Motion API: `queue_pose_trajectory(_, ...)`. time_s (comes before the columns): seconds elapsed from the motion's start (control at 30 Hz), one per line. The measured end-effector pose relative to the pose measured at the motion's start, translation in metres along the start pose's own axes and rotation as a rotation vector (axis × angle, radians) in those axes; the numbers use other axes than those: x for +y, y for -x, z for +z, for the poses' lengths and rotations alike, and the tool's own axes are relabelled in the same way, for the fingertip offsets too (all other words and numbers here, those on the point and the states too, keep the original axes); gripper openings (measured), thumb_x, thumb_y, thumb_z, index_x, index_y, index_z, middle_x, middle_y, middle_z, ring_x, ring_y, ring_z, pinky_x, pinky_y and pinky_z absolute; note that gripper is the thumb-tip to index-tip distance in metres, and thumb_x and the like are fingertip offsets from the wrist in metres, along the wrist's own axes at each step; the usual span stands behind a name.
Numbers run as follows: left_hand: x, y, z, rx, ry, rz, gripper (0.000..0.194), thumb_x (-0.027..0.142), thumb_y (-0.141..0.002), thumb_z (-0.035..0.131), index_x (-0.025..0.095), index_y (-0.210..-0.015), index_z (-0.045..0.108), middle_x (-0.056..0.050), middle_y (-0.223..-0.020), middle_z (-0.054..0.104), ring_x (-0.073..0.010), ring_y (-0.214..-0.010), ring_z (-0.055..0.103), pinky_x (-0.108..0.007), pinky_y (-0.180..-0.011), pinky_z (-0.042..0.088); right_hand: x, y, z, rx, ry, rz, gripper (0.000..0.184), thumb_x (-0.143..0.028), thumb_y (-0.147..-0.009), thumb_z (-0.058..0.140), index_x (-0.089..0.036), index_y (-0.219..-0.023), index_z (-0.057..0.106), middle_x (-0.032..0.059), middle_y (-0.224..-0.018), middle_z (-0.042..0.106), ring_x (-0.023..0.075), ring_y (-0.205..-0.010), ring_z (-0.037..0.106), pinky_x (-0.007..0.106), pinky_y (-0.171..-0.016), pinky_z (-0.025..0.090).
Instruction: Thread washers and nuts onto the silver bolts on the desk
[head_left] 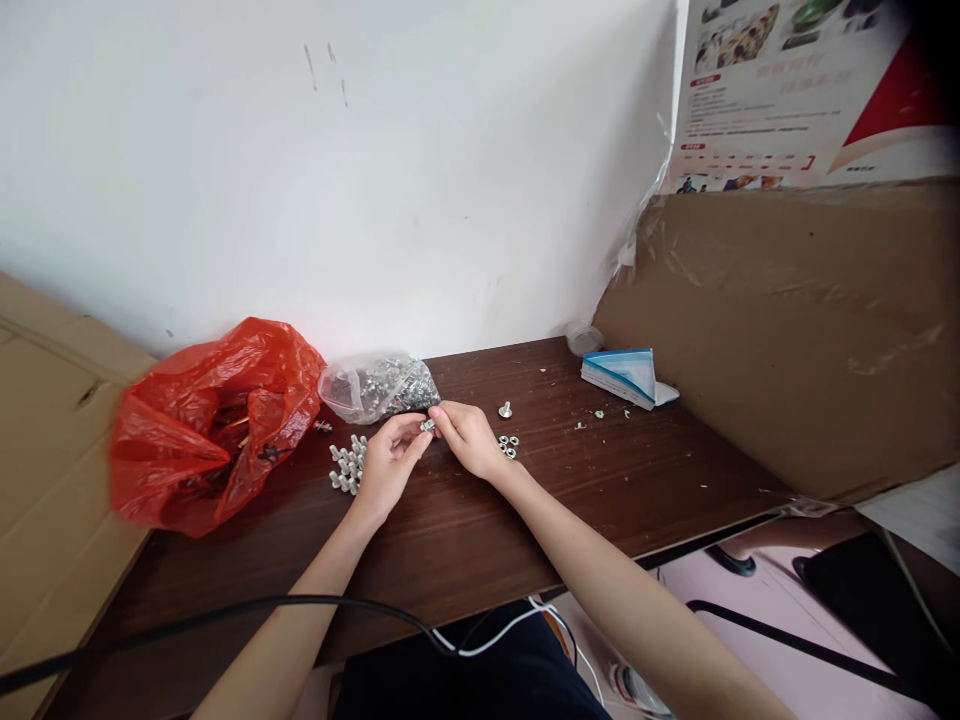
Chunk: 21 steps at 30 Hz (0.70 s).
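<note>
A small silvery bolt (427, 426) sits between my two hands above the dark table. My left hand (391, 460) pinches it between thumb and fingers. From the other side my right hand (469, 440) closes its fingertips at the bolt's end; they partly hide it, and I cannot tell whether a nut is on it. Left of my left hand stands a cluster of several bolts (348, 466) on the table. Just beyond my right wrist lie several nuts (508, 446), and one bolt (505, 410) stands on its head behind them.
A clear plastic bag (409, 385) full of metal hardware lies behind my hands. Left of it slumps an open red plastic bag (217, 430). A blue-edged packet (626, 375) rests by the cardboard (787, 320) on the right. A black cable (300, 600) crosses the foreground.
</note>
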<state>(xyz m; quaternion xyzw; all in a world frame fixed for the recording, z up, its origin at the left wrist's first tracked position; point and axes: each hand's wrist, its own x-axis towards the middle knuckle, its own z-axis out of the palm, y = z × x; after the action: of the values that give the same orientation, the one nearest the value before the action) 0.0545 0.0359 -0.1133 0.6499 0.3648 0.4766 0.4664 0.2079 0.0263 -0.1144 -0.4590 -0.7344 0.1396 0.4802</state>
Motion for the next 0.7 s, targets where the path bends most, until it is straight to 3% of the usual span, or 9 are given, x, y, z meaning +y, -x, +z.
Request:
queue_pose_trajectory(0.27, -0.0012, -0.0001, -0.002, 0.054, -0.043, 0.031, 0.033, 0.036, -0.073, 0.069, 0.014, -0.097, 0.064, -0.008, -0.091, 0.069, -0.0189, -0.083, 0.064, -0.029, -0.066, 0.054, 0.0012, -0.001, -0.0001, 0.005, -0.03, 0.0, 0.039, -0.036, -0.099, 0.032, -0.018, -0.069, 0.049, 0.0018, -0.072, 0.057, 0.0132, -0.066, 0.051, 0.024, -0.065, 0.036)
queue_pose_trajectory(0.53, -0.0045, -0.0009, -0.0022, 0.084, -0.048, 0.042, 0.028, 0.035, -0.073, 0.069, 0.015, -0.092, 0.063, -0.005, -0.083, 0.067, -0.0157, -0.074, 0.063, -0.024, -0.058, 0.051, 0.0019, -0.0016, 0.0008, 0.011, -0.027, 0.026, 0.036, -0.035, -0.098, 0.036, -0.018, -0.068, 0.046, -0.0001, -0.068, 0.053, 0.0121, -0.061, 0.046, 0.024, -0.06, 0.032)
queue_pose_trajectory(0.7, -0.004, -0.0015, -0.0027, 0.111, -0.048, 0.054, 0.029, 0.036, -0.073, 0.068, 0.015, -0.092, 0.061, -0.006, -0.084, 0.067, -0.0161, -0.077, 0.063, -0.023, -0.058, 0.05, -0.0012, -0.0024, 0.0008, -0.039, -0.116, 0.066, 0.029, -0.037, -0.094, 0.044, -0.017, -0.076, 0.056, -0.0005, -0.07, 0.055, 0.0123, -0.064, 0.048, 0.023, -0.063, 0.036)
